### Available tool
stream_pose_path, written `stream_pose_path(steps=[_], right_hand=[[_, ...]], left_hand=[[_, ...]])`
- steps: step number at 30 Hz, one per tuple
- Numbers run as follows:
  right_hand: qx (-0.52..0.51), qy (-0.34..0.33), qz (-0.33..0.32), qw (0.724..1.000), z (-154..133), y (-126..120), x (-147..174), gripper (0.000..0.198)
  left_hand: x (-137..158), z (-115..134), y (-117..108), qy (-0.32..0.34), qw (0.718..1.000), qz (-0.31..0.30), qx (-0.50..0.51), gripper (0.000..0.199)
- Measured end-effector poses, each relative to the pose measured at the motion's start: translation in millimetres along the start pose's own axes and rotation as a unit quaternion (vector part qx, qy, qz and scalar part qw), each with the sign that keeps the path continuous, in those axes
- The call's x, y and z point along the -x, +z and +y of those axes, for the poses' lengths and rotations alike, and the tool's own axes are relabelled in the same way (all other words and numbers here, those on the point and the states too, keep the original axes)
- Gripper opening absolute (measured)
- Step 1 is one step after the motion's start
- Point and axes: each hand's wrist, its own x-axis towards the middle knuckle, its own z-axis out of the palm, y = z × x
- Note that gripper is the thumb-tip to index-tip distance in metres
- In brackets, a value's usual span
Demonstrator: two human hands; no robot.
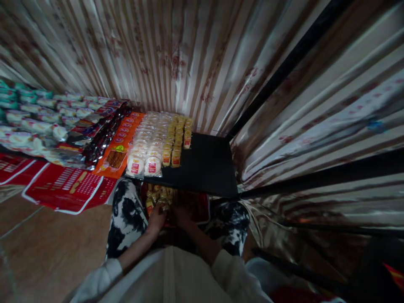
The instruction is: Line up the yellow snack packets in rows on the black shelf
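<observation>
A: From the head view, where are the gold-wrapped packs (pixel 151 196) lying?
B: They are sitting in a red container (pixel 205 207) between the knees, just below the near edge of the black shelf (pixel 206 168).
A: Which hand is lying nearer?
B: The left hand (pixel 156 219). Its fingertips are reaching in among the packs, which are spreading ahead of it and to its left. The right hand (pixel 182 215) is resting just beside it, on the darker side.
A: What are the fingers doing?
B: The left ones are curling over a pack, seemingly touching it; I cannot tell whether they are pinching. The right ones are disappearing into shadow, so I cannot tell there either.
A: And any long axis?
B: Single packs are showing too dimly. On the shelf, though, the gold rows (pixel 176 156) are running away from the person, beside the white round packs (pixel 135 165).
</observation>
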Motion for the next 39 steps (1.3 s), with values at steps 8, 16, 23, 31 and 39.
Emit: stream_pose_path(steps=[8, 16, 23, 31, 39], right_hand=[[-0.246, -0.040, 0.064, 0.966, 5, -32, 17, 0.035], [-0.533, -0.019, -0.020, 0.846, 0, -63, 25, 0.034], [-0.512, -0.086, 0.013, 0.854, -3, -76, 24, 0.031], [-0.582, -0.045, 0.067, 0.809, -9, -87, 28, 0.038], [-0.536, 0.006, 0.225, 0.814, -7, -113, 29, 0.045]], left_hand=[[9, 36, -9, 0.077, 0.992, 0.072, -0.067, 0.034], [25, 62, 8, -0.033, 0.976, -0.132, 0.171, 0.044], [21, 80, 21, 0.031, 0.977, -0.136, 0.160, 0.063], [19, 107, 31, 0.068, 0.988, -0.098, 0.098, 0.067], [17, 119, 48, 0.014, 0.985, -0.057, 0.165, 0.049]])
